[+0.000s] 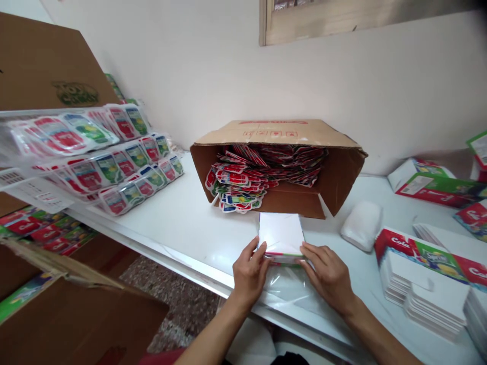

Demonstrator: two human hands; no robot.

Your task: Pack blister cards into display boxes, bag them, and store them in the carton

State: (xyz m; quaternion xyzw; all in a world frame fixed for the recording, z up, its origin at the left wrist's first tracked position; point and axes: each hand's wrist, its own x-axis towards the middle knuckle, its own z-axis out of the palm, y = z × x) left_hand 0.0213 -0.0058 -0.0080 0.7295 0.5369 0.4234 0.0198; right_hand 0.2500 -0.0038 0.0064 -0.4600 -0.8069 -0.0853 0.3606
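Observation:
A small box (281, 233) with a plain white face and red and green edges lies on the table before me. Clear plastic film (289, 286), apparently a bag, spreads from its near side. My left hand (250, 270) grips the box's near left corner, thumb and fingers closed on it. On the near right corner, my right hand (330, 274) pinches the box and perhaps the film edge too. Just behind it, an open carton (277, 132) on its side holds many red, green and blue drink-shaped packets (243, 185).
Bagged rows of packets (133, 167) are stacked at the left table edge. Flattened printed cartons (426, 284) lie in stacks at right, near a white wrapped bundle (362, 225) and a folded box (429, 185). A large cardboard box (76, 314) stands lower left.

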